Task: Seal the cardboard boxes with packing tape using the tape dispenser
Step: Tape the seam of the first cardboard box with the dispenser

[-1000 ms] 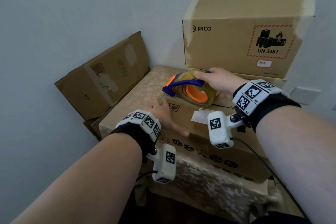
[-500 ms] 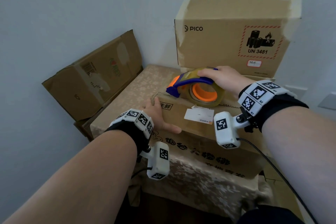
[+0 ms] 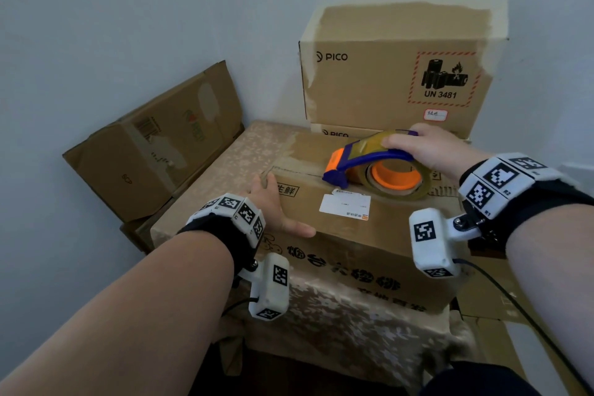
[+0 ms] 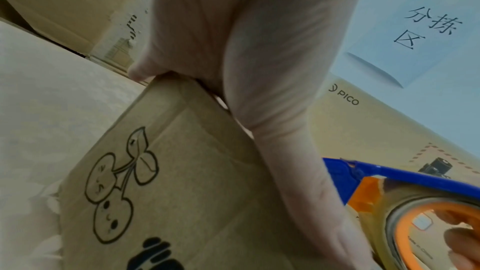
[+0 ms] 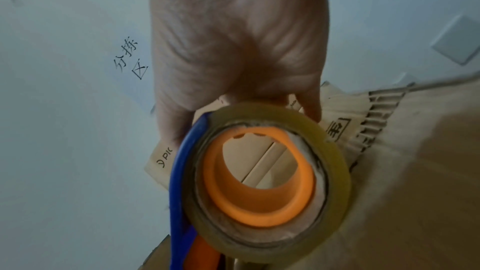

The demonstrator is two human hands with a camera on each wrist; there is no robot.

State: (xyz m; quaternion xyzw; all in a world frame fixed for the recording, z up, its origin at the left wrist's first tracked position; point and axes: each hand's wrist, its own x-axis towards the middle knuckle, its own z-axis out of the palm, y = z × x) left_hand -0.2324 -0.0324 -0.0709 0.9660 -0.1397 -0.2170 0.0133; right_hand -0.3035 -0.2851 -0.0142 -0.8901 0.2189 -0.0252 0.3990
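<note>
- Since the earlier frames the tape dispenser has slid rightward along the top of the front cardboard box, away from the box's left corner.
- Right hand grips the dispenser from above, fingers curled over its blue frame and the clear tape roll on an orange core.
- Left hand lies flat on the box's left top corner, fingers straight, thumb along the front edge.
- White label sits on the box top, just in front of the dispenser.
- PICO box stands behind.
</note>
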